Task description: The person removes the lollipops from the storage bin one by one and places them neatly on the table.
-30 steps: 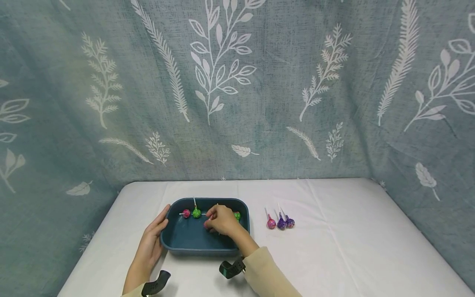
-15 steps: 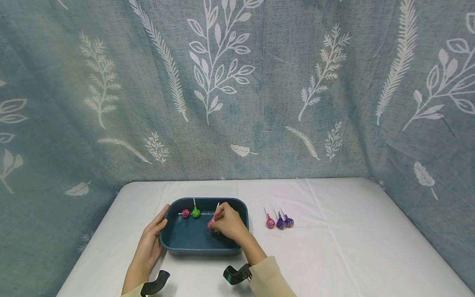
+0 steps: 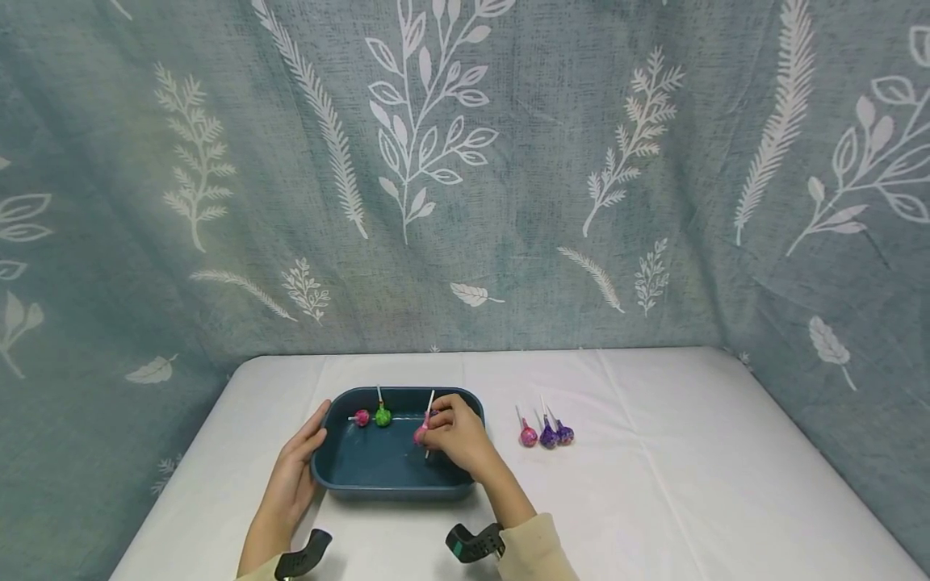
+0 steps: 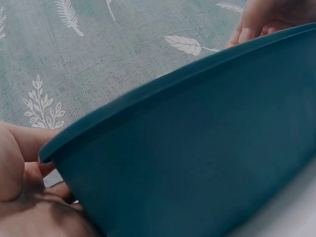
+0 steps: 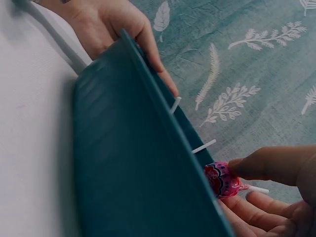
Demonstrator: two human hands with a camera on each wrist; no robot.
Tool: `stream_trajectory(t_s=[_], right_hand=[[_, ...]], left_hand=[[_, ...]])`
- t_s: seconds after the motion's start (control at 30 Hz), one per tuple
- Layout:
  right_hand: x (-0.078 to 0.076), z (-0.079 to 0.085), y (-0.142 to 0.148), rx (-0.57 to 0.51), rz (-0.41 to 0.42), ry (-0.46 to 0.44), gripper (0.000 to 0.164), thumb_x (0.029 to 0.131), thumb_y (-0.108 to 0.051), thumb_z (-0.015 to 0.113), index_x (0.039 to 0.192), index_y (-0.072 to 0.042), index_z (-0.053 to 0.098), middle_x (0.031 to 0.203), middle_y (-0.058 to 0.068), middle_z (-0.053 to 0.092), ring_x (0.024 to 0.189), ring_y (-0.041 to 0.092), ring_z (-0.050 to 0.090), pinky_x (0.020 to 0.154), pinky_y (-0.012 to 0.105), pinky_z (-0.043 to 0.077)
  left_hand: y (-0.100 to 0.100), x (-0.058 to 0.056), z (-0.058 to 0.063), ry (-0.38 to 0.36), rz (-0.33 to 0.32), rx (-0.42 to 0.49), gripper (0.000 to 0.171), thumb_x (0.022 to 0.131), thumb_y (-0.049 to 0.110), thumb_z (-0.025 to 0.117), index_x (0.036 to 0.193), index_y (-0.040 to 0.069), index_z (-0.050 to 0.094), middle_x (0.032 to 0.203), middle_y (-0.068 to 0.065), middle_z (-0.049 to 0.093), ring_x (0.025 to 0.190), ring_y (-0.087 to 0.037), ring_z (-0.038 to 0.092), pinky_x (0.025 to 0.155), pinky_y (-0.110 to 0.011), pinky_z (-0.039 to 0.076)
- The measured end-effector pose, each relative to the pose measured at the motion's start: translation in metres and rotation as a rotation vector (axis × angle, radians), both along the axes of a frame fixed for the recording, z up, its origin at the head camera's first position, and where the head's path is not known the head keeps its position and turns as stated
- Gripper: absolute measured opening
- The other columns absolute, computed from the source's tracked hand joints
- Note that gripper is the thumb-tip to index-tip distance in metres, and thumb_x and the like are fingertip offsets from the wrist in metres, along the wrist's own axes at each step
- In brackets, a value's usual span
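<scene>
A dark teal tray (image 3: 392, 493) stands on the table, its left end against my left hand (image 3: 292, 468). Those fingers lie nearly straight along the outside of the wall and touch the rim. Over the tray's right half, my right hand (image 3: 459, 436) pinches a pink lollipop (image 3: 420, 435), stick upward, between thumb and fingers. Its pink printed wrapper (image 5: 223, 180) shows in the right wrist view. A pink lollipop (image 3: 361, 418) and a green lollipop (image 3: 383, 416) lie at the tray's back left. Another white stick (image 3: 427, 454) shows below my right fingers; its head is hidden.
On the white tablecloth (image 3: 654, 500), right of the tray, lie a pink lollipop (image 3: 528, 436) and two purple lollipops (image 3: 549, 438) close together. A leaf-patterned curtain (image 3: 523, 186) hangs behind the table.
My right hand has shifted slightly right within the tray, and the pink lollipop has come up more into view with its stick upward. My left hand has stayed against the tray.
</scene>
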State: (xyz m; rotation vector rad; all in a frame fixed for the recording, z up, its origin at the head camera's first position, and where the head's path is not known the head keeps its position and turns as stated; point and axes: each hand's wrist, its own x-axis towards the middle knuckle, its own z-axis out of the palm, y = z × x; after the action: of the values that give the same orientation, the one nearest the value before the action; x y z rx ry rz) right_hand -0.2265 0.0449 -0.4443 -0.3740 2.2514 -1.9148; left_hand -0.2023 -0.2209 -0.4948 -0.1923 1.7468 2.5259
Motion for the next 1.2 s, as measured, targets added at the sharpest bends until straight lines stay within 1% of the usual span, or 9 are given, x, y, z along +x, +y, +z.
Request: stream_trajectory(t_s=[0.13, 0.3, 0.4, 0.53, 0.67, 0.73, 0.97, 1.07, 1.2], right_hand=[[0.002, 0.002, 0.006, -0.027, 0.025, 0.0, 0.049, 0.082, -0.004, 0.074, 0.122, 0.006, 0.048, 0.095, 0.015, 0.063, 0.082, 0.02, 0.066, 0.074, 0.035, 0.057], [0.009, 0.003, 0.016, -0.036, 0.022, -0.004, 0.047, 0.084, -0.006, 0.073, 0.124, 0.004, 0.05, 0.094, 0.013, 0.064, 0.082, 0.018, 0.065, 0.076, 0.032, 0.056], [0.012, 0.004, 0.02, -0.041, 0.03, 0.016, 0.046, 0.085, -0.007, 0.071, 0.125, 0.004, 0.051, 0.094, 0.013, 0.065, 0.082, 0.019, 0.065, 0.076, 0.034, 0.056], [0.012, 0.004, 0.024, -0.05, 0.05, 0.032, 0.045, 0.086, -0.006, 0.07, 0.125, 0.005, 0.052, 0.096, 0.014, 0.065, 0.081, 0.02, 0.064, 0.075, 0.035, 0.056], [0.01, 0.006, 0.027, -0.048, 0.061, 0.024, 0.044, 0.087, -0.007, 0.07, 0.125, 0.005, 0.052, 0.098, 0.015, 0.065, 0.081, 0.018, 0.065, 0.075, 0.033, 0.056], [0.008, 0.006, 0.029, -0.055, 0.055, 0.014, 0.043, 0.087, -0.007, 0.07, 0.125, 0.005, 0.053, 0.098, 0.015, 0.066, 0.08, 0.018, 0.066, 0.075, 0.033, 0.056], [0.004, 0.005, 0.037, -0.129, 0.02, -0.022, 0.036, 0.087, -0.004, 0.068, 0.118, 0.009, 0.054, 0.098, 0.018, 0.064, 0.082, 0.022, 0.066, 0.081, 0.046, 0.055], [0.004, 0.006, 0.038, -0.146, 0.01, -0.029, 0.035, 0.087, -0.003, 0.068, 0.117, 0.009, 0.054, 0.098, 0.018, 0.064, 0.081, 0.023, 0.067, 0.08, 0.045, 0.055], [0.003, 0.009, 0.043, -0.134, -0.002, -0.023, 0.035, 0.088, -0.005, 0.068, 0.118, 0.008, 0.055, 0.099, 0.018, 0.064, 0.083, 0.025, 0.067, 0.08, 0.043, 0.056]], left_hand=[[-0.001, 0.0, 0.0, -0.003, 0.005, 0.0, 0.052, 0.103, 0.015, 0.043, 0.153, 0.019, 0.03, 0.16, 0.007, 0.016, 0.145, -0.01, 0.009, 0.115, -0.033, 0.014], [0.001, 0.0, -0.001, -0.002, 0.012, 0.001, 0.051, 0.103, 0.013, 0.043, 0.153, 0.018, 0.031, 0.16, 0.007, 0.017, 0.145, -0.01, 0.009, 0.116, -0.033, 0.013], [0.002, 0.0, -0.001, 0.002, 0.009, -0.004, 0.051, 0.103, 0.013, 0.042, 0.153, 0.018, 0.03, 0.16, 0.007, 0.017, 0.145, -0.01, 0.009, 0.116, -0.034, 0.014], [0.002, 0.0, -0.001, 0.001, 0.006, -0.003, 0.052, 0.103, 0.015, 0.043, 0.153, 0.017, 0.029, 0.16, 0.007, 0.017, 0.145, -0.01, 0.009, 0.115, -0.033, 0.015], [0.001, 0.0, -0.001, 0.0, 0.008, -0.003, 0.052, 0.103, 0.015, 0.043, 0.154, 0.017, 0.028, 0.16, 0.007, 0.016, 0.145, -0.011, 0.01, 0.115, -0.034, 0.017], [0.0, 0.001, -0.001, 0.001, 0.006, -0.007, 0.052, 0.103, 0.015, 0.042, 0.154, 0.017, 0.028, 0.16, 0.007, 0.016, 0.145, -0.011, 0.011, 0.115, -0.034, 0.017], [-0.001, 0.001, -0.001, 0.001, -0.003, -0.012, 0.053, 0.104, 0.015, 0.042, 0.154, 0.017, 0.027, 0.16, 0.007, 0.016, 0.145, -0.011, 0.011, 0.115, -0.034, 0.017], [-0.001, 0.001, -0.001, -0.001, 0.0, -0.015, 0.053, 0.103, 0.016, 0.043, 0.154, 0.017, 0.028, 0.16, 0.007, 0.017, 0.145, -0.011, 0.012, 0.115, -0.034, 0.017], [-0.001, 0.001, -0.001, 0.002, 0.002, -0.019, 0.052, 0.103, 0.016, 0.043, 0.153, 0.018, 0.029, 0.16, 0.007, 0.017, 0.145, -0.011, 0.012, 0.115, -0.034, 0.017]])
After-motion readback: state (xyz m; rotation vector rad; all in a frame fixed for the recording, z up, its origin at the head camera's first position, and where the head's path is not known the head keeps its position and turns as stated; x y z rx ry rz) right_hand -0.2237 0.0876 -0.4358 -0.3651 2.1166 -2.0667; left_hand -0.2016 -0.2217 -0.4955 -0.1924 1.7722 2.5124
